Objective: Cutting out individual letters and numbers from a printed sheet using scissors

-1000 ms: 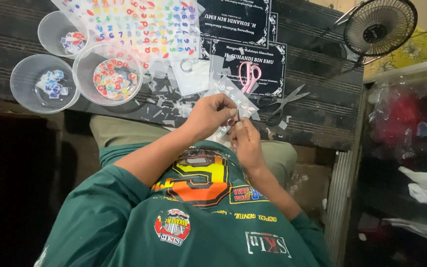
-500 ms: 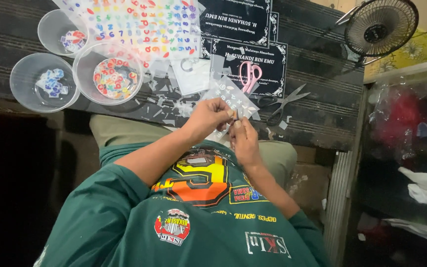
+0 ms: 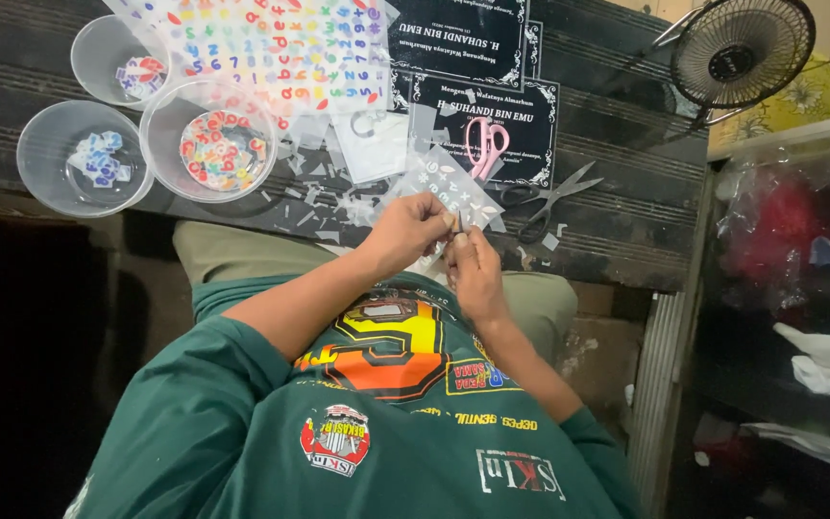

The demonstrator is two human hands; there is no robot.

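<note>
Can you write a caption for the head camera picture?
Two hands pinch a small clear sticker sheet beside bowls of stickers.

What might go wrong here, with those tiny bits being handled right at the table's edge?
The left hand and right hand pinch a small clear sheet over the lap, so a dropped piece would likely fall off the table into the dark below. Paper scraps litter the work area and could hide small parts. The open scissors lie close to the hands, so a careless reach might meet the blades.
</note>
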